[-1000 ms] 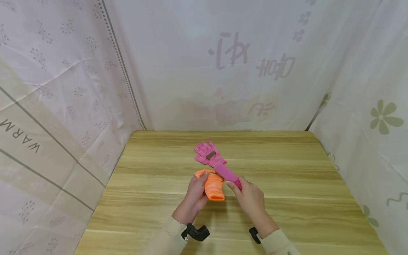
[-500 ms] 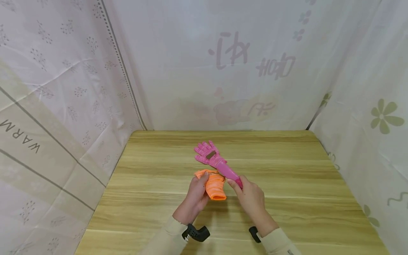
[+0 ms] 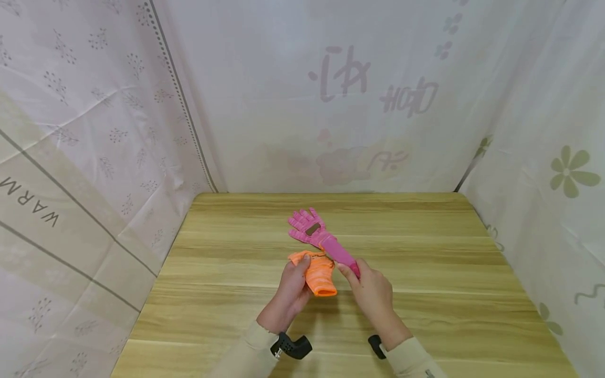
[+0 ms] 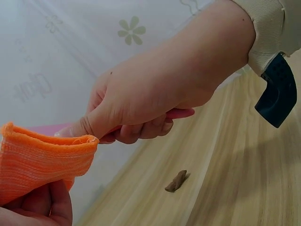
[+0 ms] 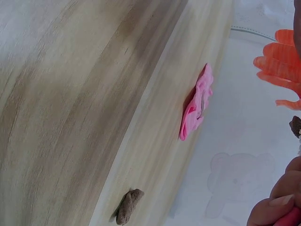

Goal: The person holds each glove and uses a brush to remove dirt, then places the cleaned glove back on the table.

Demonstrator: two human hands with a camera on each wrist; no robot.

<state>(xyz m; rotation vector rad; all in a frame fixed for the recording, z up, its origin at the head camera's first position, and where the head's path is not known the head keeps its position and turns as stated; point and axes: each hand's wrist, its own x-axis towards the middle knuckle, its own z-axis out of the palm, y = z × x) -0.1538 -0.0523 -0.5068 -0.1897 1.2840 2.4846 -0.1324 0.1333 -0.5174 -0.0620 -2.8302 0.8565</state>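
Observation:
My left hand [image 3: 289, 286] pinches an orange knitted glove [image 3: 320, 275], its cuff toward me and its fingers [image 5: 281, 59] spread in the right wrist view. A thin dark edge shows across its middle. My right hand [image 3: 371, 289] grips the handle of a pink brush [image 3: 341, 254], whose head lies over the glove's far side. A few white bristles show beside a brown piece [image 5: 295, 126] in the right wrist view. The brush face is hidden from the head view. Beyond lies a pink knitted glove [image 3: 299, 224] with a brown patch [image 3: 313, 229].
A small brown lump [image 5: 129, 206] lies on the wooden table [image 3: 227, 294], hidden from the head view. Printed cloth hangs close behind the table [image 3: 264, 105] and along both sides. Both wrists wear black mounts [image 3: 291, 346].
The orange glove has shifted slightly right, its cuff swinging that way in my left hand. The pink brush has shifted and twisted a little. The pink glove has stayed put.

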